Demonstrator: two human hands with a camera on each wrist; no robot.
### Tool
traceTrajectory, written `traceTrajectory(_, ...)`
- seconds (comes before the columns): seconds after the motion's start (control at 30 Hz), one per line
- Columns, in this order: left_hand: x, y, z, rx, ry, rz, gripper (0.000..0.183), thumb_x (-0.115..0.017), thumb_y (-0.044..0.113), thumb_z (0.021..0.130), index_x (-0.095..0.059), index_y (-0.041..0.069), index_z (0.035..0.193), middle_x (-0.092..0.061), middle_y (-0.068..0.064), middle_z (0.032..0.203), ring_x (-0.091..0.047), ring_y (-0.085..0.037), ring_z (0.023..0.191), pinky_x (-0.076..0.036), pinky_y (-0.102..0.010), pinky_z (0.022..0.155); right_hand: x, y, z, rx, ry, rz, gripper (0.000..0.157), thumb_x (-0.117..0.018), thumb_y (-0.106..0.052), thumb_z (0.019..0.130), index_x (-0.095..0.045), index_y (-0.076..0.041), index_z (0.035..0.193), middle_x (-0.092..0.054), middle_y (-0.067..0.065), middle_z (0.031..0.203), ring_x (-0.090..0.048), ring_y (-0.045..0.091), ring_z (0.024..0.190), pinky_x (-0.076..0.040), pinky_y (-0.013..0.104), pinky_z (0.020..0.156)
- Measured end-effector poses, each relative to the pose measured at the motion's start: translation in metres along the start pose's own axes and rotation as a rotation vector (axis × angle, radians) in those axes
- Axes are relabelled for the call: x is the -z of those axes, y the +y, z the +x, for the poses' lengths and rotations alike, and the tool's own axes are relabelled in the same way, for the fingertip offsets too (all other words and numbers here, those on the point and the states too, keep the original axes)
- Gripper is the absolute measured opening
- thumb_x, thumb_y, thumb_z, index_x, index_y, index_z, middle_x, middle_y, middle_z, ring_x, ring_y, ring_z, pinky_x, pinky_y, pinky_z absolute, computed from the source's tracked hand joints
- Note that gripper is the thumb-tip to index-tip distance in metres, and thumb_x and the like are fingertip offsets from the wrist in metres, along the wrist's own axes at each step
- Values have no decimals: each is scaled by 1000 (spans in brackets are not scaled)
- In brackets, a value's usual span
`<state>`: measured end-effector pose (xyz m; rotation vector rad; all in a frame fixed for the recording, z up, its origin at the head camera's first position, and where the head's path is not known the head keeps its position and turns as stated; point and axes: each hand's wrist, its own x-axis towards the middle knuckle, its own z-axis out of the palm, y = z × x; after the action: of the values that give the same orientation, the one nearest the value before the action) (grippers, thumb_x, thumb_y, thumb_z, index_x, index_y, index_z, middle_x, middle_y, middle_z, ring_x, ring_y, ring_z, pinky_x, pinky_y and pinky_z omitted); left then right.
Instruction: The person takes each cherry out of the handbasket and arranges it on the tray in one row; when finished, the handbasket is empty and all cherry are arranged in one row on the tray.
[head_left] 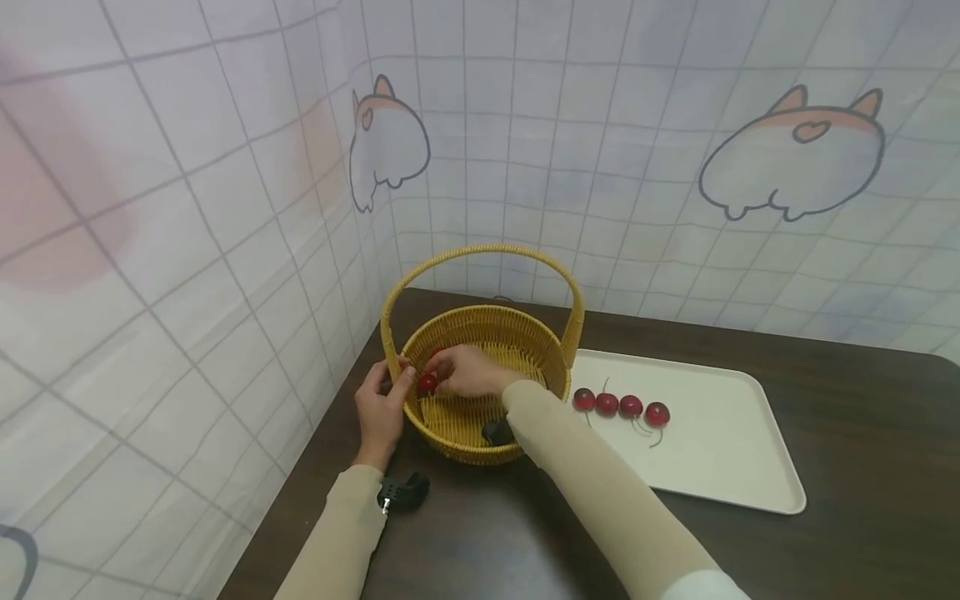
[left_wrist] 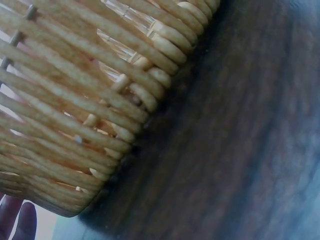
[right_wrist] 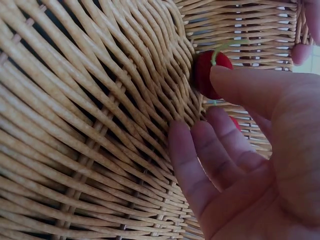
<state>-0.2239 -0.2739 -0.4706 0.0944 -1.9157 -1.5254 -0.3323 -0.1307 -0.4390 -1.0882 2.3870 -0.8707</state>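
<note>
A yellow wicker basket (head_left: 480, 454) with a tall arched handle stands on the dark table. My left hand (head_left: 381, 417) grips its left rim near the handle's foot, thumb on top. In the left wrist view, fingers (left_wrist: 25, 222) show only at the lower left corner, beside the basket's woven wall. My right hand (head_left: 472, 371) reaches inside the basket and pinches a dark red cherry (right_wrist: 205, 75) with a green stem, low against the wickerwork. The thumb lies on the cherry; the index finger is mostly hidden. Another red cherry (right_wrist: 235, 123) shows partly behind the fingers.
A white tray (head_left: 720, 442) lies right of the basket, with several red cherries (head_left: 631, 407) in a row at its left side. A patterned cloth wall (head_left: 637, 250) rises behind and to the left. Dark straps (head_left: 405, 492) sit at the left wrist.
</note>
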Motion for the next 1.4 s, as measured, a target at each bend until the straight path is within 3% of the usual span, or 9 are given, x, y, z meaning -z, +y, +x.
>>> traceTrajectory(0.33,-2,0,1,-22,21,5,23,-68,12,91,-68,-4,107,-67,-17,102,-62,-16,82,-49,-18,68,-2,-1,2,24,-84,24,28,-75,-12,86,-70,-13,114,-70,-5,101,-63,9,92,-51,28,81)
traceTrajectory(0.63,-6,2,1,-1,3,-1,24,-67,12,92,-67,-5,109,-67,-17,107,-63,-24,90,-49,-20,72,-1,0,-4,13,-159,71,31,-77,-17,85,-69,-15,115,-69,-7,98,-62,10,92,-49,29,83)
traceTrajectory(0.8,-14,2,1,2,-38,-1,24,-66,13,92,-67,-3,110,-67,-16,109,-64,-25,92,-50,-23,73,2,5,-11,-8,-143,61,27,-76,-17,85,-70,-16,111,-68,-6,96,-61,12,89,-49,30,82)
traceTrajectory(1.1,-12,-3,-5,-40,6,13,19,-68,9,90,-69,-4,105,-69,-15,102,-64,-24,83,-51,-23,68,5,1,-17,59,-126,69,30,-65,-18,91,-67,-9,120,-68,-3,101,-65,12,83,-51,28,74)
traceTrajectory(1.27,-7,-1,-3,-86,29,24,17,-69,4,89,-69,-6,102,-69,-17,99,-62,-22,84,-50,-26,70,22,-9,-26,69,-87,59,34,-64,-19,90,-67,-9,122,-69,-1,101,-66,13,81,-53,28,71)
traceTrajectory(1.4,-2,1,1,-100,34,27,18,-68,6,90,-69,-6,103,-69,-18,100,-61,-14,83,-48,-19,71,39,-17,-39,69,-18,48,35,-67,-16,88,-67,-10,122,-65,1,110,-65,11,78,-52,28,68)
